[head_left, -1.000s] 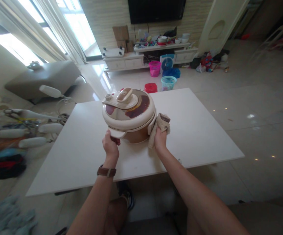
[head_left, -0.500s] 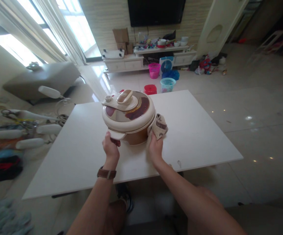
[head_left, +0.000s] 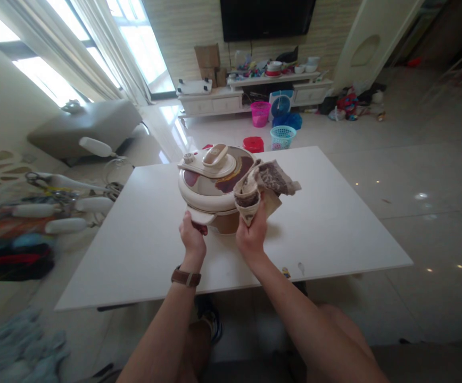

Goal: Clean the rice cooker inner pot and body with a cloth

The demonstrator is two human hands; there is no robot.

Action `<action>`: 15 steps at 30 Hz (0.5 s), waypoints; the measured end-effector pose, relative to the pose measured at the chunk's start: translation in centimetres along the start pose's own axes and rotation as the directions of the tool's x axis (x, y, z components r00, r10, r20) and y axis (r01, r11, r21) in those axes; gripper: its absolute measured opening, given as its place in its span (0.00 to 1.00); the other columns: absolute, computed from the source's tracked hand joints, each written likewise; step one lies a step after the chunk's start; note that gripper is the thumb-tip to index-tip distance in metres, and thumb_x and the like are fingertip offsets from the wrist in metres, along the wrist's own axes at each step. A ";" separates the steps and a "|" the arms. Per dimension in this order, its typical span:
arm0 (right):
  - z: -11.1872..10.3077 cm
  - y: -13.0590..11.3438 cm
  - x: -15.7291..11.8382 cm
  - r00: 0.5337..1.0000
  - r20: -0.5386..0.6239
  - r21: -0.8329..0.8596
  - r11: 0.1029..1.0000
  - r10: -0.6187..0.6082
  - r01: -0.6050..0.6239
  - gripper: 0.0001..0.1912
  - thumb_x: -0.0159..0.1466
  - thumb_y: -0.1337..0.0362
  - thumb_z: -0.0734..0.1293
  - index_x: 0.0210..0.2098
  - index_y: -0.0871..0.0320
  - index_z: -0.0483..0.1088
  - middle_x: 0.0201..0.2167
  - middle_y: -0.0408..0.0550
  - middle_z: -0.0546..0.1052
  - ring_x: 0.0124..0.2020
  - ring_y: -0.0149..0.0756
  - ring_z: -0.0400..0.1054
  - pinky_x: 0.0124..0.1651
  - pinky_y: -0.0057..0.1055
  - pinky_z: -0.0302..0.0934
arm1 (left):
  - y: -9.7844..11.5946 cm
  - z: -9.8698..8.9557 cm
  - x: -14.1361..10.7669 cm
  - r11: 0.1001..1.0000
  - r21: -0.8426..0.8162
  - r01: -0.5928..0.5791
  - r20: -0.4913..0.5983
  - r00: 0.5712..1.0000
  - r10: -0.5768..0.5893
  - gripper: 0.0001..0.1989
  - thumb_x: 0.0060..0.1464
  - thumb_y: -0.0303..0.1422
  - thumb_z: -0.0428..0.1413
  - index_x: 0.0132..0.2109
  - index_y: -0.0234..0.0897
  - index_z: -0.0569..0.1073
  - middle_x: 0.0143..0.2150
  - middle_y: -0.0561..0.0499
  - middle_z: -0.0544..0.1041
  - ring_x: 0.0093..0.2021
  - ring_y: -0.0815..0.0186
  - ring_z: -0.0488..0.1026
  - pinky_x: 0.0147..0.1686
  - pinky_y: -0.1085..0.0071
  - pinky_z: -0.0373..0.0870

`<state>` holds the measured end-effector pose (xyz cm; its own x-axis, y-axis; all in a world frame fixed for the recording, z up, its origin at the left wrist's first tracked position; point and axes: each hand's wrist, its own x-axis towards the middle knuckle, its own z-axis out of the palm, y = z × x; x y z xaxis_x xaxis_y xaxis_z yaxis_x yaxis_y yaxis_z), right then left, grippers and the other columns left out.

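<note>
A cream and brown pot (head_left: 201, 199) with a closed lid stands on the white table (head_left: 335, 223). Its lid carries a beige handle (head_left: 215, 155) and dark glossy patches. My left hand (head_left: 193, 234), with a brown watch strap at the wrist, grips the cream side handle (head_left: 199, 215) nearest me. A bunched beige and brown cloth (head_left: 273, 181) is in my right hand (head_left: 252, 234), at the right side of the pot. The cloth hides part of the lid's right rim and the pot's wall.
Beyond the table are a red stool (head_left: 253, 144), a light blue basket (head_left: 282, 139) and a pink basket (head_left: 260, 114). White-ended frame parts (head_left: 95, 146) stick out left of the table. Small stickers (head_left: 286, 272) mark its near edge.
The cloth has been raised from the pot's right side and spreads wider, now over the lid's right edge. My left hand stays on the handle. The camera view has shifted slightly left.
</note>
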<state>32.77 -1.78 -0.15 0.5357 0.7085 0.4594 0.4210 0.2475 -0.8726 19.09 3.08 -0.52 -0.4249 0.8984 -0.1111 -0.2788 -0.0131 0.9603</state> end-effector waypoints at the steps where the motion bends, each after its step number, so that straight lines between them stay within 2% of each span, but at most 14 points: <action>1: 0.0 -0.5 -0.4 0.994 0.064 -0.057 0.994 -0.090 0.094 0.33 0.68 0.60 0.63 0.71 0.57 0.63 0.73 0.59 0.66 0.79 0.52 0.49 0.77 0.57 0.48 | 0.0 0.0 0.0 1.000 0.000 -0.002 0.002 1.000 0.002 0.18 0.58 0.48 0.54 0.27 0.42 0.64 0.15 0.60 0.62 0.13 0.70 0.59 0.13 0.73 0.53; 3: -0.3 -1.5 -0.7 0.950 0.205 -0.152 0.952 -0.234 0.267 0.34 0.67 0.63 0.62 0.72 0.54 0.63 0.73 0.53 0.66 0.81 0.52 0.43 0.78 0.59 0.46 | 0.1 0.0 -0.1 1.000 -0.003 -0.002 0.007 1.000 0.002 0.18 0.57 0.48 0.54 0.28 0.41 0.64 0.15 0.60 0.63 0.13 0.71 0.59 0.13 0.73 0.53; 5: -0.6 -2.4 -0.7 0.892 0.340 -0.199 0.904 -0.299 0.379 0.34 0.66 0.66 0.62 0.72 0.51 0.64 0.73 0.48 0.67 0.81 0.52 0.41 0.78 0.61 0.43 | 0.2 0.1 -0.2 1.000 -0.012 0.004 0.007 1.000 -0.004 0.18 0.57 0.48 0.55 0.28 0.41 0.65 0.15 0.59 0.63 0.13 0.71 0.58 0.13 0.74 0.53; 7: -0.9 -3.1 -0.4 0.848 0.428 -0.223 0.873 -0.312 0.434 0.34 0.65 0.68 0.62 0.71 0.50 0.65 0.74 0.46 0.66 0.81 0.53 0.42 0.79 0.62 0.38 | 0.3 0.1 -0.2 0.999 -0.029 0.016 0.002 1.000 -0.016 0.18 0.55 0.49 0.56 0.28 0.40 0.65 0.16 0.60 0.64 0.14 0.72 0.59 0.14 0.74 0.53; 9: -1.1 -3.4 0.2 0.825 0.474 -0.227 0.862 -0.308 0.453 0.35 0.64 0.69 0.63 0.71 0.49 0.65 0.74 0.44 0.66 0.81 0.51 0.44 0.80 0.61 0.35 | 0.3 0.1 -0.2 0.999 -0.042 0.029 0.005 1.000 -0.028 0.19 0.55 0.50 0.58 0.29 0.40 0.65 0.17 0.60 0.64 0.14 0.72 0.59 0.14 0.75 0.53; 12: -1.6 -3.1 1.5 0.841 0.453 -0.217 0.878 -0.296 0.426 0.34 0.65 0.67 0.63 0.70 0.48 0.66 0.73 0.43 0.67 0.80 0.48 0.47 0.81 0.58 0.36 | 0.2 -0.1 -0.2 0.998 -0.046 0.034 0.031 0.999 -0.032 0.21 0.56 0.52 0.58 0.29 0.40 0.65 0.17 0.59 0.64 0.14 0.72 0.58 0.15 0.75 0.52; 15: -1.9 -2.1 3.1 0.921 0.299 -0.188 0.931 -0.250 0.314 0.32 0.67 0.65 0.62 0.70 0.51 0.66 0.72 0.49 0.68 0.79 0.49 0.50 0.80 0.58 0.41 | -0.1 -0.4 -0.3 0.999 -0.029 0.038 0.051 0.998 -0.036 0.23 0.59 0.53 0.55 0.27 0.40 0.65 0.16 0.58 0.63 0.14 0.72 0.58 0.15 0.74 0.52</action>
<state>34.91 -1.37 3.41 0.1692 0.7880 0.5920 0.6977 0.3285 -0.6367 18.89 2.68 -0.64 -0.3702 0.9194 -0.1325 -0.3198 0.0077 0.9475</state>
